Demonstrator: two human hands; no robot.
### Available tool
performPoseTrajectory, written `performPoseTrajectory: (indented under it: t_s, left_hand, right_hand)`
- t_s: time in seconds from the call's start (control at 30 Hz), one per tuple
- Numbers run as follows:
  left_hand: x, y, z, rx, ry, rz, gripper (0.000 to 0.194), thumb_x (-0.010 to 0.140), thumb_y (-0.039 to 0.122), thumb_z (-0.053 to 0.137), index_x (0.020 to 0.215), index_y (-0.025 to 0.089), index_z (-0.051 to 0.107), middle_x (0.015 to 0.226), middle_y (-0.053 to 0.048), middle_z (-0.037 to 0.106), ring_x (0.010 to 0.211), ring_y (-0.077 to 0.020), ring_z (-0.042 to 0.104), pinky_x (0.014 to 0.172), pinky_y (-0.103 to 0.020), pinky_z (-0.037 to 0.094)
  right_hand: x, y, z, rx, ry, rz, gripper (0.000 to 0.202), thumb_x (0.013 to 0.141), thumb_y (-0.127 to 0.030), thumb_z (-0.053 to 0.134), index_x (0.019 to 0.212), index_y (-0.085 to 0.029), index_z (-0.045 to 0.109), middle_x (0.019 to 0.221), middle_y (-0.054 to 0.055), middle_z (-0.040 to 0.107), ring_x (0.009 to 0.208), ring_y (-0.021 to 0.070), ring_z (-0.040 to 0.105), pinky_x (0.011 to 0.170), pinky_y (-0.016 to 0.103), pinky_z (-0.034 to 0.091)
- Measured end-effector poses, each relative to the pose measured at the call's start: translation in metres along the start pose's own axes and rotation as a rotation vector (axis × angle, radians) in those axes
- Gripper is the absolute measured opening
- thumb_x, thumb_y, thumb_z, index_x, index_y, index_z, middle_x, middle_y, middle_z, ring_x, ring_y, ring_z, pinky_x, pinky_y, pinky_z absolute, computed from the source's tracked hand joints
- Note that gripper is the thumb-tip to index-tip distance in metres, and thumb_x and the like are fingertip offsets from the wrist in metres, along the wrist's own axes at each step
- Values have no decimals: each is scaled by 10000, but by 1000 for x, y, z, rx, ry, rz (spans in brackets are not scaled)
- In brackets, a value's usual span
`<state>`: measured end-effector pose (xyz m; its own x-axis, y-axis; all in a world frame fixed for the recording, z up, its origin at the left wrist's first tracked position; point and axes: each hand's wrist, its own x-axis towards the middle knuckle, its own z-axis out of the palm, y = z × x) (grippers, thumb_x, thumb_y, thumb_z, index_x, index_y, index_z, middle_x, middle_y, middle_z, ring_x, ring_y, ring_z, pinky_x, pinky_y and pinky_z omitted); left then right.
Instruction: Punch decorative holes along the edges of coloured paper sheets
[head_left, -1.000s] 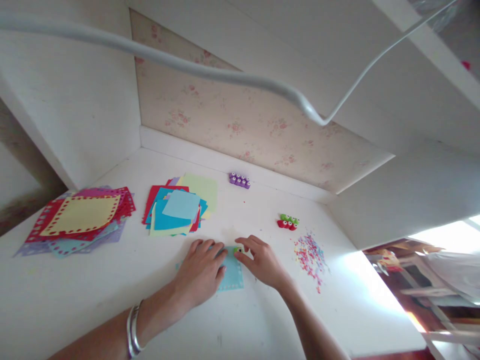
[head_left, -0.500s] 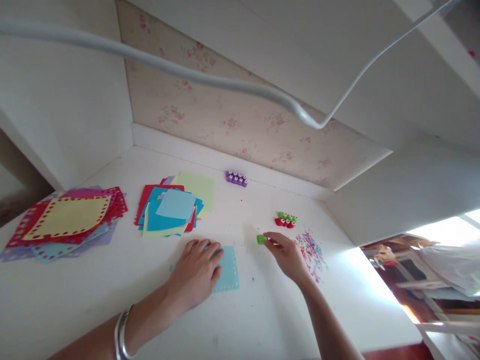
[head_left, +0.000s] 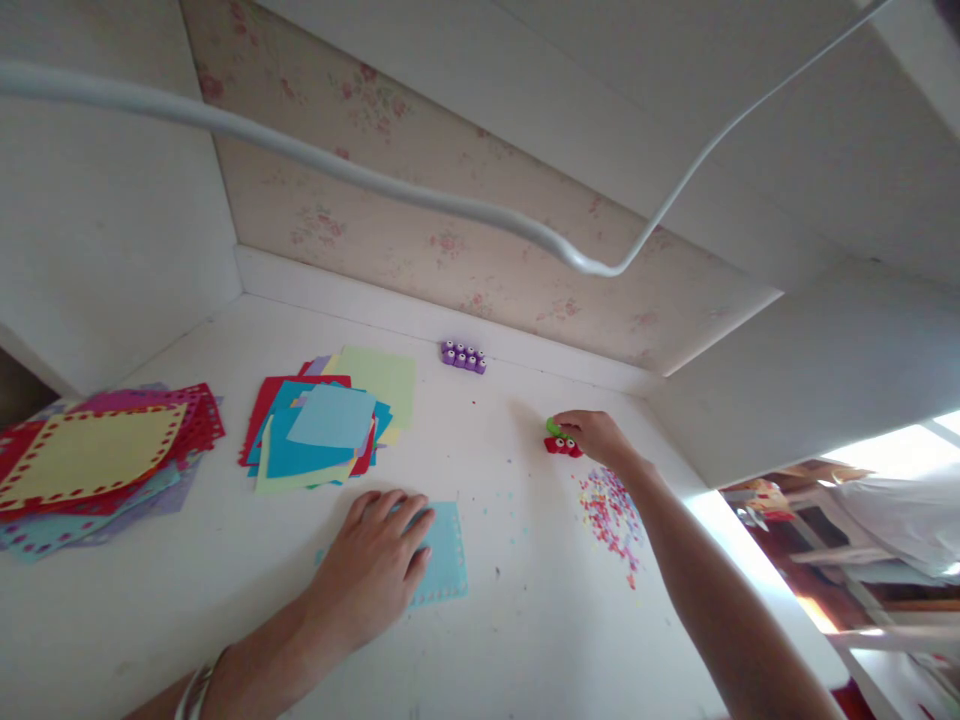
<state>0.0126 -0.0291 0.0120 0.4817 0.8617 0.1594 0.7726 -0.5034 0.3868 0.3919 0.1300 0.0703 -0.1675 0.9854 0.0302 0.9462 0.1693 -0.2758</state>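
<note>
My left hand [head_left: 375,560] lies flat, fingers spread, on a light blue sheet of paper [head_left: 444,550] whose edge has a row of punched holes. The palm hides its left part. Farther right, my right hand [head_left: 596,435] pinches at a small green paper punch [head_left: 553,426] beside a row of red paper punches [head_left: 556,446]. Its fingers cover most of the green ones. Tiny blue paper bits [head_left: 513,510] are scattered between the hands. A heap of pink and red confetti [head_left: 611,515] lies just below the right wrist.
Purple paper punches [head_left: 463,358] stand near the back wall. A stack of plain coloured sheets [head_left: 315,430] sits left of centre, with a pile of hole-edged sheets [head_left: 97,455] at far left. A white cable [head_left: 420,200] crosses above the table.
My right hand has moved back and right, from beside the blue sheet to the red punches, taking the green punch along. My left hand stays on the paper. The view has shifted slightly.
</note>
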Motion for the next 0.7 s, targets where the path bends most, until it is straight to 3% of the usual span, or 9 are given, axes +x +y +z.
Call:
performPoseTrajectory:
  t_s: [0.2, 0.37, 0.5, 0.7]
  left_hand:
    - [1, -3, 2, -7, -7, 2, 316, 940, 321, 507, 1233, 288, 619, 1314, -16, 617, 1203, -260, 504, 1047, -468, 288]
    - [0, -4, 4, -18, 29, -3, 322, 948, 346, 509, 1254, 289, 593, 1309, -24, 605, 1196, -256, 503, 1047, -461, 288]
    - [1, -6, 7, 7, 70, -38, 341, 971, 354, 475, 1273, 227, 573, 1269, -72, 609, 1162, -266, 507, 1011, -463, 317]
    - [5, -11, 8, 21, 52, -112, 374, 923, 361, 568, 1272, 225, 564, 1199, -86, 614, 1092, -283, 526, 941, -459, 369]
  right_hand:
    - [15, -2, -3, -102, -194, -62, 269, 715, -81, 596, 784, -256, 789, 819, 19, 780, 776, 201, 703, 781, 286, 515]
    - [32, -23, -4, -154, -147, -82, 361, 807, -85, 525, 1024, -247, 765, 1075, 49, 752, 936, 223, 696, 913, 334, 492]
    - [63, -58, 24, -134, -60, -112, 425, 912, -131, 419, 1265, -215, 641, 1291, 60, 653, 1159, 215, 615, 1040, 339, 424]
    - [119, -99, 72, -66, 3, -113, 540, 925, -131, 435, 1462, -83, 402, 1543, 154, 364, 1424, 236, 331, 1156, 343, 286]
